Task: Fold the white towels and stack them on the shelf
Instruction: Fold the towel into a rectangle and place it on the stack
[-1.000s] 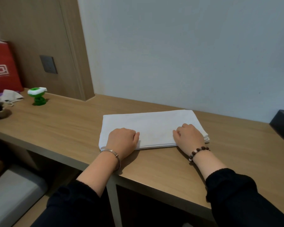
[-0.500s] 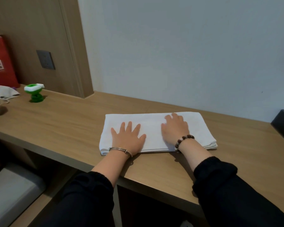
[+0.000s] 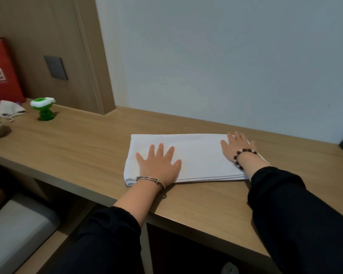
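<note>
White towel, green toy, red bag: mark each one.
white towel (image 3: 198, 160), head view, bare middle of its top.
green toy (image 3: 44, 112), head view, its green body.
red bag (image 3: 5, 62), head view, its front face.

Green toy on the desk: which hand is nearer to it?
Left. The left hand lies flat on the left end of the towel, the end toward the green toy; the right hand rests on the towel's right end, farther away.

Pale wall (image 3: 226, 56), wooden desk (image 3: 83, 147)
</note>
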Tool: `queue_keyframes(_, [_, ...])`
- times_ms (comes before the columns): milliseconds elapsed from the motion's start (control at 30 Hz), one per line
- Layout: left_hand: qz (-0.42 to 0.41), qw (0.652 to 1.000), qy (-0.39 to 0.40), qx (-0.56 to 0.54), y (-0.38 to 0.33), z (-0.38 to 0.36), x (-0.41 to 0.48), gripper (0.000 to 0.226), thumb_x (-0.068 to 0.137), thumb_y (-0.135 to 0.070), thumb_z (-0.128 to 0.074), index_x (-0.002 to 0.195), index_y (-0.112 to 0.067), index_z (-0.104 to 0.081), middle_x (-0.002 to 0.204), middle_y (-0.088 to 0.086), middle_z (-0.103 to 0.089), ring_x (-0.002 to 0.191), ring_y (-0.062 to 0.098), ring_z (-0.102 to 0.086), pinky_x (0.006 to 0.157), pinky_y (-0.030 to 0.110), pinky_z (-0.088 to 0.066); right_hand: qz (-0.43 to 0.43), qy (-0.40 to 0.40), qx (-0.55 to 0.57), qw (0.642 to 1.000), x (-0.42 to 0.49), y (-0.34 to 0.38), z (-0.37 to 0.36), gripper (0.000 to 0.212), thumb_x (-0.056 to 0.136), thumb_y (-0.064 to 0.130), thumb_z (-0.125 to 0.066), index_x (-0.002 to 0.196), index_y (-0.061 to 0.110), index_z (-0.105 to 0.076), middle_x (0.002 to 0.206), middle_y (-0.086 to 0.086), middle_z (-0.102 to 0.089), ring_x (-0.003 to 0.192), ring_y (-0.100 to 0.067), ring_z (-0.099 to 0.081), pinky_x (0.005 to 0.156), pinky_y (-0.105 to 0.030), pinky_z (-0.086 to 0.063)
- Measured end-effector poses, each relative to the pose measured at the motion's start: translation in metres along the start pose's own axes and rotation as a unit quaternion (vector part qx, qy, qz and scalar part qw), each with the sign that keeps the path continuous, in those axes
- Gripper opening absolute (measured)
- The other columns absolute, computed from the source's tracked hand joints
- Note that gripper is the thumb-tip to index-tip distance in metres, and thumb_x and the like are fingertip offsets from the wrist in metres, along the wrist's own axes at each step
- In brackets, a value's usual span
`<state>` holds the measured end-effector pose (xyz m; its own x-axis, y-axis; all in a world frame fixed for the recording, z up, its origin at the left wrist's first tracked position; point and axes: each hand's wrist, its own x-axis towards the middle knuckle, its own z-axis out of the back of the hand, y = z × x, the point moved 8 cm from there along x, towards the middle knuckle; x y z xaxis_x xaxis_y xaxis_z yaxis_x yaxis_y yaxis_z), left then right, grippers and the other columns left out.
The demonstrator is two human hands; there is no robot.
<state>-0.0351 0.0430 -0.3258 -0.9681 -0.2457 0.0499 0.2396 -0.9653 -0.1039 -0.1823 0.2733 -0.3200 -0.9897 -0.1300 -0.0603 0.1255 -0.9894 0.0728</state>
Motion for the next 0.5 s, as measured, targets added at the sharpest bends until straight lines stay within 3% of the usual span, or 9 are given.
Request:
queue_keyframes(233, [-0.003,1.000,0.000,0.000,-0.001,0.001,-0.002,0.060,0.092,-0.057,-0.012,0.149,-0.038,-0.005,0.160,-0.003,0.003,0.146,0.024,0.007,0.108,0.065,0.003,-0.041,0.045,-0.032,0.998,-0.009,0.010,0.007,0.066,0.098,0.054,-0.010,0.153,0.021,0.003,0.160,-0.005,0.014,0.147,-0.026,0.010,0.116,-0.054,0.002])
queue_keyframes(400, [-0.001,1.000,0.008,0.004,-0.001,0.001,-0.003,0.061,0.093,-0.057,-0.012,0.150,-0.036,-0.004,0.160,-0.003,0.004,0.146,0.024,0.007,0.107,0.065,0.003,0.128,0.007,0.010,0.992,-0.028,0.103,0.007,0.061,0.099,0.049,-0.014,0.153,0.026,0.004,0.159,-0.003,0.015,0.147,-0.024,0.012,0.115,-0.051,0.006])
queue_keyframes(500, [-0.002,1.000,0.021,0.009,-0.001,0.001,-0.007,0.061,0.094,-0.057,-0.013,0.150,-0.036,-0.002,0.160,-0.003,0.006,0.146,0.025,0.008,0.108,0.065,0.004,0.147,0.030,0.004,0.989,-0.037,0.116,-0.018,0.060,0.098,0.052,-0.009,0.152,0.031,0.002,0.160,0.002,0.012,0.147,-0.020,0.009,0.116,-0.050,0.006])
